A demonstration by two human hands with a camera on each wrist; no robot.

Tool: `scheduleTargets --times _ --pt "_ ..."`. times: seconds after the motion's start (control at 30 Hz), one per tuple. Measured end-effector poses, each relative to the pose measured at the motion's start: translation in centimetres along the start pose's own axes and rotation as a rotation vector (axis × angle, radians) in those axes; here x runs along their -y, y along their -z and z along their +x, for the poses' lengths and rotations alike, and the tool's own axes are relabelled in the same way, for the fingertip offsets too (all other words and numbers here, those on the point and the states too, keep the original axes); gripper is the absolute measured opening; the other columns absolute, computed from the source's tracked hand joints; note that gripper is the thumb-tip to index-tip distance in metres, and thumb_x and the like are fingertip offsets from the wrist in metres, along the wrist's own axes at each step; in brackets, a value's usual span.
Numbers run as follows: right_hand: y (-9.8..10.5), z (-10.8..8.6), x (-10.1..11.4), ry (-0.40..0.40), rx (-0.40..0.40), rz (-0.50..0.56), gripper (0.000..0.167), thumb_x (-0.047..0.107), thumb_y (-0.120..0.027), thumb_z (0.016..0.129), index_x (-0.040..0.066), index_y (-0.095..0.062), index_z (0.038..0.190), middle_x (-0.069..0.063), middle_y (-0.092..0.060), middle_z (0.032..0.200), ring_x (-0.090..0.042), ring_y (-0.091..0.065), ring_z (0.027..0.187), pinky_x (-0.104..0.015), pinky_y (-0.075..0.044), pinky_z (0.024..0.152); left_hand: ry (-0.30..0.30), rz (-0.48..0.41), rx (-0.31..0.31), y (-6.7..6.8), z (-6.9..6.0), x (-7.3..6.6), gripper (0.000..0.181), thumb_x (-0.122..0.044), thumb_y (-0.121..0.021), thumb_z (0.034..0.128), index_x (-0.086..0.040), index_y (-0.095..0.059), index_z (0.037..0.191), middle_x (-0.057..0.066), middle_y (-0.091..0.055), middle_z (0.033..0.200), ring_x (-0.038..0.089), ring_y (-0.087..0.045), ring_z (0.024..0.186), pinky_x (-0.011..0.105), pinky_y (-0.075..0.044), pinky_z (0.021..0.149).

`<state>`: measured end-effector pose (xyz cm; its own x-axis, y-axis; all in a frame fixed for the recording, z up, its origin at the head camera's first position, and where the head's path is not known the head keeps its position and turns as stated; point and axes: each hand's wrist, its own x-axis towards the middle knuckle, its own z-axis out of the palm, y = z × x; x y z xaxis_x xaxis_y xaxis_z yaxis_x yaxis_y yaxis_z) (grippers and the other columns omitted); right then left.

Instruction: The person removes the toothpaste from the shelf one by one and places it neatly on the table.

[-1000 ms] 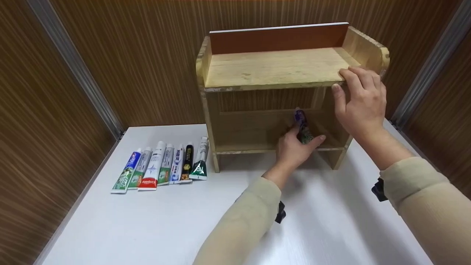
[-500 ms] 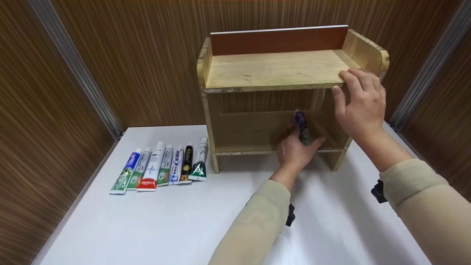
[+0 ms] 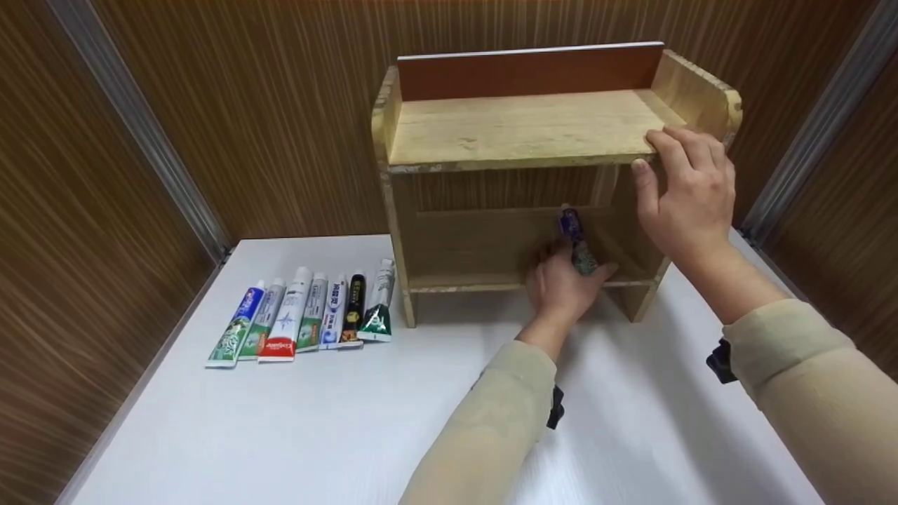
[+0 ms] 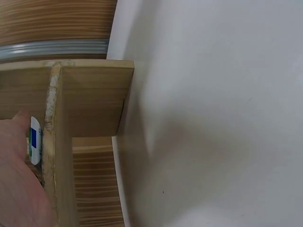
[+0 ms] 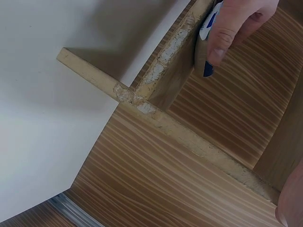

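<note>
A blue-and-green toothpaste tube [image 3: 572,226] lies on the lower board of a small wooden shelf [image 3: 519,130], towards its right side. My left hand [image 3: 565,284] reaches in at the near end of the tube, fingers along its left side and thumb stretched out to the right. In the left wrist view the tube's white end [image 4: 35,141] shows beside that hand. My right hand [image 3: 691,193] grips the front right edge of the upper board, fingers on top and thumb at the front. Only a bit of the right hand [image 5: 292,198] appears in the right wrist view.
Several toothpaste tubes [image 3: 286,315] lie in a row on the white table [image 3: 316,428], left of the shelf. Brown wood-grain panels [image 3: 302,126] stand behind and at both sides.
My left forearm has shifted slightly to the right, while the left hand has stayed by the tube. My right hand has kept its place on the upper board.
</note>
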<state>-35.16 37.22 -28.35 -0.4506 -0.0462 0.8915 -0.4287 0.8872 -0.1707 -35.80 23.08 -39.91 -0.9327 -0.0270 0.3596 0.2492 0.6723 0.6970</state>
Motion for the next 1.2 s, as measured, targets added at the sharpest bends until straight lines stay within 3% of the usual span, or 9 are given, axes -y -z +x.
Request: scheduleTargets --times 0.13,0.3,0.47,0.73,1.03,1.2 --pt "0.1 0.0 -0.1 0.01 -0.002 0.001 0.044 0.04 -0.056 0.109 0.006 -0.066 0.135 -0.017 -0.063 0.141 -0.039 -0.051 0.136 -0.063 -0.038 0.109 0.004 -0.008 0.004 0.0 0.0 -0.1 0.091 -0.06 -0.084 0.0839 -0.029 -0.048 0.162 0.001 -0.073 0.131 0.023 -0.067 0.116 0.037 -0.054 0.094" --pt "0.2 -0.1 -0.3 0.007 -0.005 0.003 0.044 0.04 -0.056 0.109 0.006 -0.067 0.135 -0.017 -0.063 0.14 -0.039 -0.051 0.135 -0.063 -0.038 0.109 0.009 -0.004 0.025 -0.1 -0.1 -0.1 0.081 -0.058 -0.082 0.0867 -0.029 -0.055 0.157 0.003 -0.075 0.125 0.024 -0.067 0.116 0.037 -0.054 0.094" --pt "0.1 -0.1 -0.6 0.006 -0.007 0.001 0.043 0.039 -0.057 0.108 0.007 -0.067 0.135 -0.016 -0.063 0.14 -0.039 -0.051 0.135 -0.064 -0.038 0.109 0.001 0.01 0.037 0.0 -0.1 -0.1 0.068 -0.054 -0.081 0.0891 -0.026 -0.064 0.148 0.004 -0.073 0.13 0.024 -0.065 0.122 0.037 -0.053 0.098" --pt "-0.1 -0.1 -0.8 -0.002 0.001 0.004 0.041 0.036 -0.06 0.107 0.008 -0.067 0.135 -0.014 -0.063 0.14 -0.037 -0.05 0.137 -0.063 -0.037 0.112 0.05 0.0 0.077 0.2 -0.3 -0.2 0.043 -0.051 -0.077 0.0916 -0.027 -0.077 0.127 -0.005 -0.078 0.104 0.018 -0.069 0.096 0.033 -0.053 0.078" --pt "0.2 -0.1 -1.0 -0.012 -0.004 0.0 0.041 0.037 -0.06 0.107 0.008 -0.068 0.135 -0.014 -0.063 0.14 -0.037 -0.051 0.137 -0.063 -0.037 0.112 0.024 -0.043 0.068 0.2 -0.3 -0.2 0.02 -0.04 -0.078 0.0901 -0.023 -0.077 0.102 -0.009 -0.066 0.077 0.015 -0.061 0.075 0.031 -0.048 0.065" --pt "0.2 -0.1 -1.1 -0.03 -0.004 0.003 0.039 0.034 -0.062 0.106 0.008 -0.068 0.135 -0.014 -0.063 0.14 -0.037 -0.05 0.138 -0.062 -0.036 0.113 0.01 -0.091 0.07 0.2 -0.4 0.0 0.017 -0.036 -0.08 0.0881 -0.021 -0.072 0.091 -0.01 -0.06 0.071 0.013 -0.054 0.067 0.03 -0.043 0.06"
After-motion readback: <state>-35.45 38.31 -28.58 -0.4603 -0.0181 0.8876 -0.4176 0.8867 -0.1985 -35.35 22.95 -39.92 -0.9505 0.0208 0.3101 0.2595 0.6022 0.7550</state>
